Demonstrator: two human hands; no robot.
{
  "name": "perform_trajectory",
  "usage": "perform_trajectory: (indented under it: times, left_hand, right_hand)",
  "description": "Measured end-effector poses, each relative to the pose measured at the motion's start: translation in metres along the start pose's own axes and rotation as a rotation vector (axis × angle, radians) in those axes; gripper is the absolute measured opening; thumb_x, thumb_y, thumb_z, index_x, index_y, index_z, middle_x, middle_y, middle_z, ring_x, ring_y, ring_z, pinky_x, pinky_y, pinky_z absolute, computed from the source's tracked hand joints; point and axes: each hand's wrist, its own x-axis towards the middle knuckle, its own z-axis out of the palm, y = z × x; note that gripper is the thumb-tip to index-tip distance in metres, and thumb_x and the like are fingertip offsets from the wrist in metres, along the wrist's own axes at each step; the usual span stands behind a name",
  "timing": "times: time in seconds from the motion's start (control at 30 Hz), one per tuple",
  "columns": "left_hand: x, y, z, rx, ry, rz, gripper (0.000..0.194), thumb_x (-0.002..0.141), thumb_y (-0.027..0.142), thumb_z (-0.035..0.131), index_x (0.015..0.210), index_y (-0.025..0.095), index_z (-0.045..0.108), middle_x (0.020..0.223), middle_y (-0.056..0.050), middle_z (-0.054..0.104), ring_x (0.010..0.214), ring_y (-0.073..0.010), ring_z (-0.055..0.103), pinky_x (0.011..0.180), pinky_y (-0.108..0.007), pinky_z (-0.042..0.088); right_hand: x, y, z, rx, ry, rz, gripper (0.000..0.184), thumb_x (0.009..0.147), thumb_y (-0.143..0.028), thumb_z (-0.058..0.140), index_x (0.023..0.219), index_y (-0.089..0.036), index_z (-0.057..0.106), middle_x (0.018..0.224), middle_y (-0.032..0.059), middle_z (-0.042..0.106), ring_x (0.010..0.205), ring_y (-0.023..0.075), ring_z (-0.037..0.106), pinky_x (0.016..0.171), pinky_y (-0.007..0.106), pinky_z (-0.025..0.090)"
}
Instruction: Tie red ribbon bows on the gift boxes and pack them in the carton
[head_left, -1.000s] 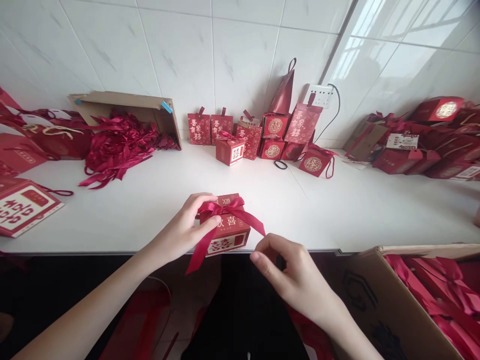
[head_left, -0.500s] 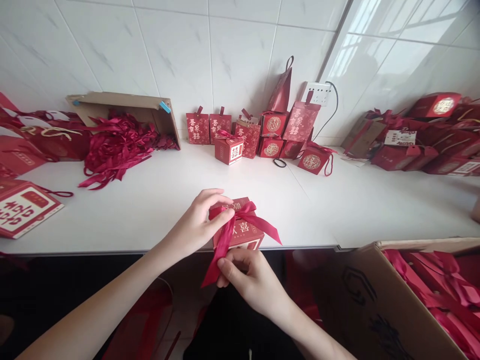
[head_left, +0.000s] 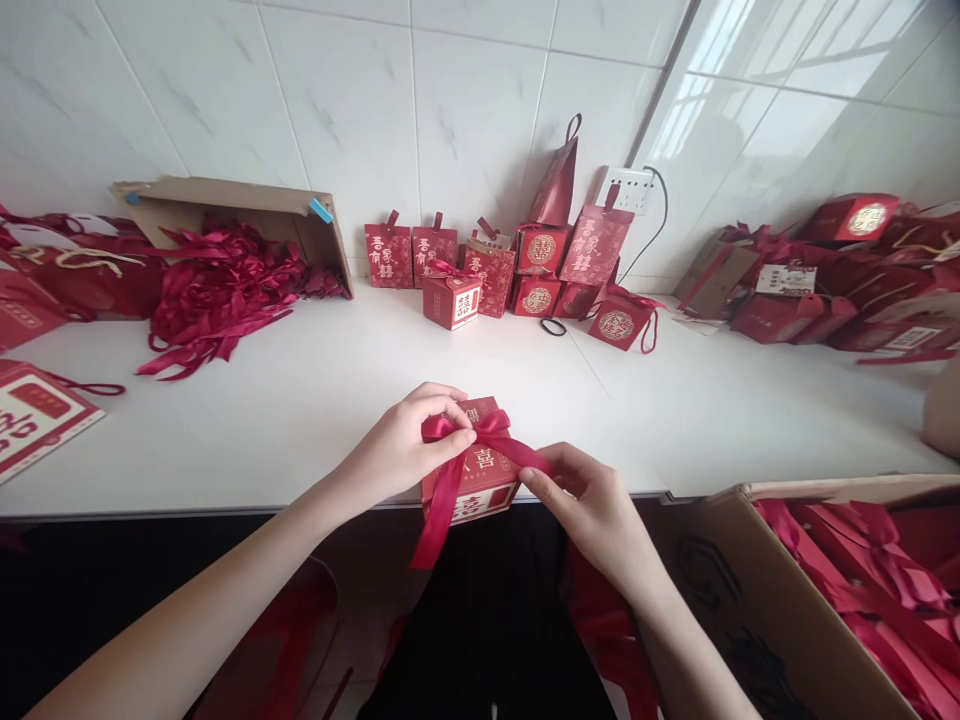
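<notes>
A red gift box with gold and white lettering sits at the front edge of the white table. On its top is a bow of red satin ribbon, one tail hanging down over the front. My left hand pinches the bow near its knot, thumb and fingertips together. To the right of the box, my right hand is closed on the bow's other tail, gripping it between thumb and fingers.
Loose red ribbons spill from a tipped cardboard box at the back left. Several red gift boxes stand along the wall. At the lower right, an open carton holds ribboned boxes. Part of another person's arm shows at right.
My right hand has let go of the front ribbon tail and moved right and up to grip the other tail. My left hand stays at the bow.
</notes>
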Motion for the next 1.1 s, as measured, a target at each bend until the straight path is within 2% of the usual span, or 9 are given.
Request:
perform_trajectory:
  times: [0.07, 0.17, 0.3, 0.4, 0.63, 0.83, 0.93, 1.0, 1.1]
  left_hand:
    - [0.000, 0.000, 0.000, -0.009, -0.005, 0.003, 0.020, 0.079, 0.040, 0.058, 0.076, 0.022, 0.063, 0.119, -0.005, 0.056, 0.117, -0.0242, 0.051, 0.103, -0.041, 0.036]
    - [0.001, 0.000, 0.000, -0.028, -0.011, 0.016, 0.019, 0.080, 0.040, 0.058, 0.075, 0.021, 0.062, 0.118, -0.005, 0.057, 0.118, -0.0237, 0.050, 0.105, -0.041, 0.035]
    - [0.002, -0.002, 0.000, -0.078, -0.031, 0.018, 0.021, 0.081, 0.041, 0.057, 0.077, 0.021, 0.062, 0.118, -0.006, 0.057, 0.118, -0.0237, 0.050, 0.106, -0.041, 0.034]
    - [0.003, -0.005, 0.000, -0.107, -0.070, 0.000, 0.022, 0.081, 0.043, 0.056, 0.079, 0.021, 0.063, 0.120, -0.006, 0.055, 0.119, -0.0237, 0.050, 0.107, -0.042, 0.033]
    - [0.004, -0.001, 0.002, -0.108, -0.074, -0.021, 0.026, 0.077, 0.047, 0.060, 0.078, 0.021, 0.064, 0.120, -0.007, 0.055, 0.118, -0.0259, 0.050, 0.106, -0.043, 0.034]
    - [0.003, 0.008, 0.003, -0.018, -0.068, -0.044, 0.018, 0.071, 0.037, 0.066, 0.074, 0.021, 0.062, 0.118, -0.005, 0.056, 0.111, -0.0249, 0.055, 0.100, -0.040, 0.041]
    - [0.002, 0.009, 0.003, -0.008, -0.066, -0.033, 0.018, 0.072, 0.038, 0.064, 0.074, 0.021, 0.061, 0.118, -0.006, 0.057, 0.111, -0.0249, 0.055, 0.100, -0.040, 0.041]
    - [0.001, 0.008, 0.002, -0.004, -0.061, -0.013, 0.021, 0.072, 0.041, 0.063, 0.078, 0.021, 0.061, 0.120, -0.006, 0.056, 0.115, -0.0258, 0.052, 0.101, -0.040, 0.040]
    - [-0.003, 0.005, 0.001, -0.006, 0.050, 0.008, 0.035, 0.076, 0.049, 0.057, 0.101, 0.024, 0.056, 0.126, -0.006, 0.052, 0.120, -0.0244, 0.048, 0.100, -0.037, 0.039]
  right_hand:
    - [0.000, 0.000, 0.006, -0.047, 0.134, -0.169, 0.017, 0.087, -0.030, 0.056, 0.074, -0.019, 0.058, 0.069, 0.0013, 0.062, 0.061, 0.0128, 0.056, 0.057, 0.025, 0.047]
    - [-0.005, 0.001, 0.008, -0.261, 0.369, -0.570, 0.010, 0.084, -0.010, 0.058, 0.080, -0.020, 0.059, 0.069, 0.0010, 0.057, 0.063, 0.0124, 0.053, 0.058, 0.026, 0.045]
    - [-0.010, 0.008, 0.000, -0.522, 0.294, -0.995, 0.020, 0.081, -0.003, 0.056, 0.095, -0.017, 0.063, 0.073, 0.0045, 0.061, 0.068, 0.0155, 0.055, 0.060, 0.031, 0.044]
    - [-0.011, 0.013, -0.005, -0.579, 0.219, -1.111, 0.019, 0.084, -0.001, 0.050, 0.093, -0.012, 0.063, 0.072, 0.0060, 0.064, 0.069, 0.0156, 0.056, 0.060, 0.032, 0.043]
    - [-0.011, 0.013, -0.004, -0.550, 0.163, -1.118, 0.021, 0.085, -0.003, 0.048, 0.091, -0.014, 0.064, 0.071, 0.0036, 0.065, 0.069, 0.0137, 0.057, 0.059, 0.031, 0.043]
    - [-0.010, 0.014, -0.002, -0.550, 0.102, -1.133, 0.017, 0.080, -0.001, 0.053, 0.083, -0.013, 0.063, 0.071, 0.0051, 0.064, 0.070, 0.0155, 0.057, 0.062, 0.032, 0.044]
    - [-0.007, 0.015, -0.005, -0.409, 0.047, -1.085, 0.013, 0.081, -0.011, 0.049, 0.079, -0.017, 0.060, 0.066, 0.0031, 0.057, 0.063, 0.0152, 0.053, 0.058, 0.032, 0.043]
    - [0.000, 0.014, -0.009, -0.192, 0.072, -0.955, 0.021, 0.086, -0.023, 0.041, 0.071, -0.020, 0.055, 0.060, 0.0016, 0.050, 0.057, 0.0145, 0.048, 0.054, 0.031, 0.041]
    - [0.016, 0.009, -0.015, -0.003, 0.117, -0.457, 0.039, 0.093, -0.038, 0.031, 0.061, -0.021, 0.044, 0.056, 0.0000, 0.042, 0.052, 0.0130, 0.042, 0.050, 0.028, 0.035]
